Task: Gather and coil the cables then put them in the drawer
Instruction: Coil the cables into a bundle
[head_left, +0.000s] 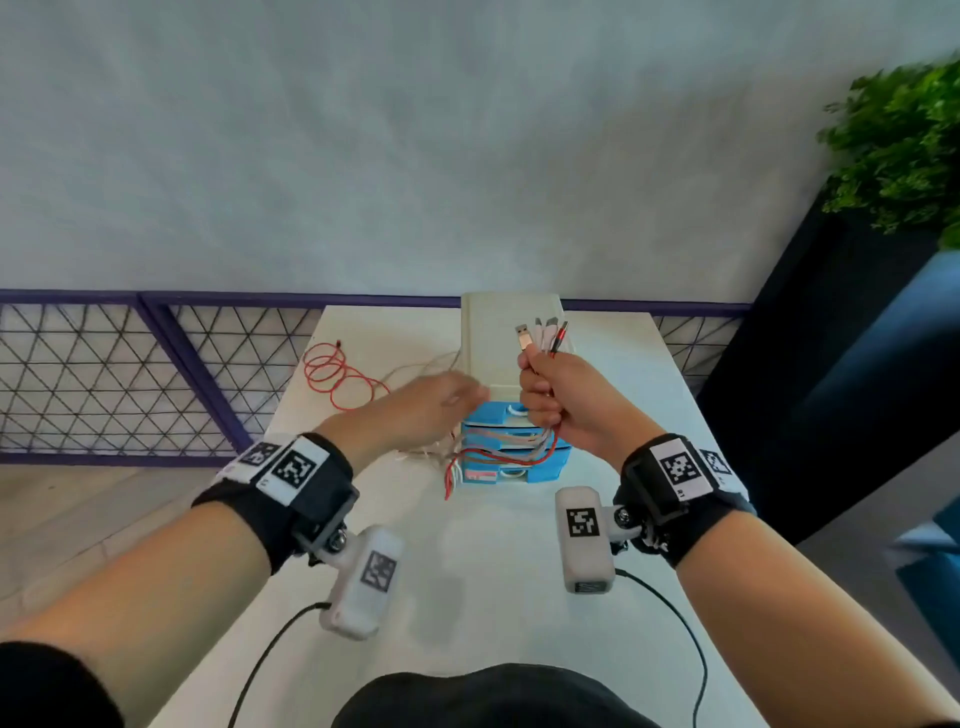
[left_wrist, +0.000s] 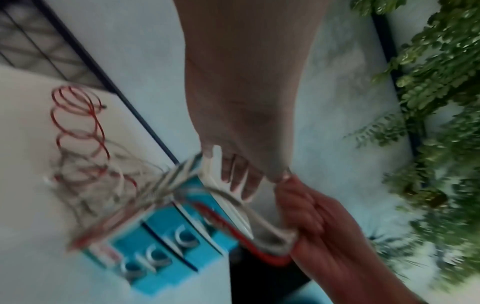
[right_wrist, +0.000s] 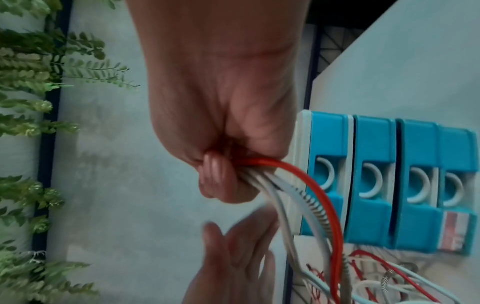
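My right hand (head_left: 540, 387) is raised in front of the drawer unit (head_left: 493, 338) and grips a bundle of cables (head_left: 543, 338), white, grey and red. Their plugs stick up out of the fist. Below the fist (right_wrist: 223, 181) the cables (right_wrist: 306, 197) hang down across the blue drawers (head_left: 519, 470), all pushed in, and trail left onto the table. My left hand (head_left: 462, 392) is blurred, just left of the right one, with its fingers (left_wrist: 239, 181) straight beside the hanging cables (left_wrist: 233, 207). A red cable (head_left: 337, 374) lies in loose loops at the table's far left.
The white table (head_left: 467, 571) is narrow, with a purple mesh railing (head_left: 156, 374) along its left and far sides. At the right stands a dark planter (head_left: 831, 364) with a green plant (head_left: 904, 140). Black wrist-camera leads hang near the table's front edge.
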